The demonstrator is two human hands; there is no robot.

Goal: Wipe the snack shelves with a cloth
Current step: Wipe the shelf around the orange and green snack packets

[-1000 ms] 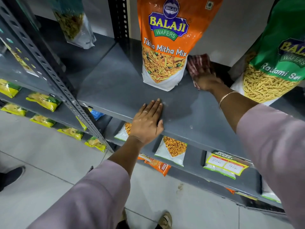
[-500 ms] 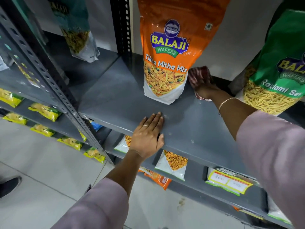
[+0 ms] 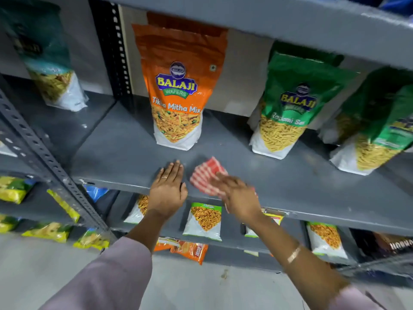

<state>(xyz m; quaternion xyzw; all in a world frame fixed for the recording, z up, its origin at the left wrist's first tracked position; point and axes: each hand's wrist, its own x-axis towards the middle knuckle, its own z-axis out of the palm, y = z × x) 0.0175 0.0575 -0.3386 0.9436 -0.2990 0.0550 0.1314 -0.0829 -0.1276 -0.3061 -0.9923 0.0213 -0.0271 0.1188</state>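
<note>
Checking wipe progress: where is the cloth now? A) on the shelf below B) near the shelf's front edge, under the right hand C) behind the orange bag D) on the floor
B: the cloth lies under the right hand by the shelf front edge.

Grey metal snack shelf [image 3: 125, 157] with bags standing on it.
An orange Tikha Mitha Mix bag [image 3: 178, 90] stands upright at the back. Two green Balaji bags [image 3: 288, 108] stand to its right. A red checked cloth [image 3: 206, 175] and a flat left hand [image 3: 167, 189] lie near the front edge.
</note>
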